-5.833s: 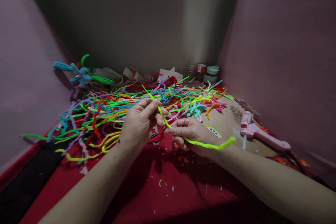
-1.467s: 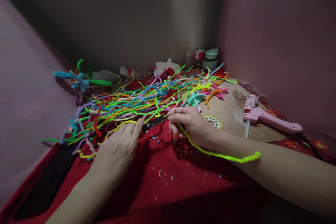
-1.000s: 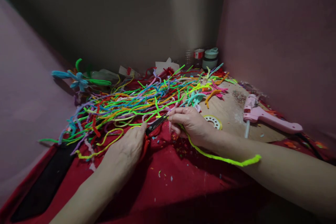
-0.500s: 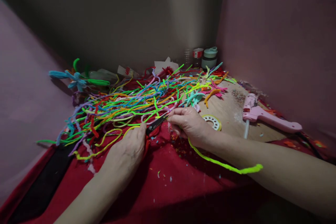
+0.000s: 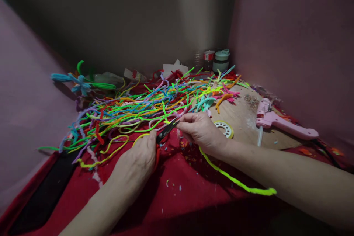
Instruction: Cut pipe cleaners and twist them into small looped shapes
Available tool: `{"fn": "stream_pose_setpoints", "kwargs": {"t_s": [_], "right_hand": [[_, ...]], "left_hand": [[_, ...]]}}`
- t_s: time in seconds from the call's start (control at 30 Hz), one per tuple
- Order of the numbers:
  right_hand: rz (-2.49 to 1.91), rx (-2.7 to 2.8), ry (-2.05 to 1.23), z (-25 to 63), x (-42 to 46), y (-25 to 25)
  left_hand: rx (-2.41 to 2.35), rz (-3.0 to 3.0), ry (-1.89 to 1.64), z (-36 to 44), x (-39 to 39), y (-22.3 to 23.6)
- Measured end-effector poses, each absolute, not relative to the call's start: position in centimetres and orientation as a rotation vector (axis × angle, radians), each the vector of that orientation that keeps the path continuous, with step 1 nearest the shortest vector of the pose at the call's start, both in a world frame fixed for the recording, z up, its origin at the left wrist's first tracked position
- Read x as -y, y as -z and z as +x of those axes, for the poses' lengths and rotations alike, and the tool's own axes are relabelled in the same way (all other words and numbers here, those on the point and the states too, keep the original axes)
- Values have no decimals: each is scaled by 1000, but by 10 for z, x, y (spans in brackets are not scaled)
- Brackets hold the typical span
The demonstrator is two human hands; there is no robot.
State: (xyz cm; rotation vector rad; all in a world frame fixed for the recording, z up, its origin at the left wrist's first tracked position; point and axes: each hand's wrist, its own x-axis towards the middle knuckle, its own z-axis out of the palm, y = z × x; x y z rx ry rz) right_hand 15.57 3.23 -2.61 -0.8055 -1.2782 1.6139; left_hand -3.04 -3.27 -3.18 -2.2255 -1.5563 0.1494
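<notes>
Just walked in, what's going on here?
A person's left hand holds black-bladed scissors, tips close to the right hand. That hand pinches a yellow-green fuzzy stem, its long end hanging below. Whether the blades touch it isn't clear. A heap of colored stems lies beyond; a pink glue gun sits to the right.

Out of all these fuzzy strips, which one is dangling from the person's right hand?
The bright yellow-green strip trailing from beneath the right hand. Only this one hangs there; the others mostly lie tangled in the multicoloured pile farther back.
</notes>
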Motion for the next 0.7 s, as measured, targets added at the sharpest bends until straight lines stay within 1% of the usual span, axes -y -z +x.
{"fn": "stream_pose_setpoints", "kwargs": {"t_s": [0.2, 0.43, 0.5, 0.63, 0.7], "right_hand": [[-806, 1312, -1578, 156, -32, 27], [-814, 1339, -1564, 156, -33, 28], [-818, 1331, -1559, 156, -34, 29], [-807, 1335, -1558, 157, -34, 28], [-802, 1329, -1564, 157, -33, 26]], "left_hand": [[1593, -2192, -228, -26, 36, 24], [1503, -2118, -320, -29, 40, 27], [1446, -2139, -279, -32, 39, 29], [1326, -2114, -32, -41, 34, 27], [1327, -2076, 5, -43, 34, 24]]}}
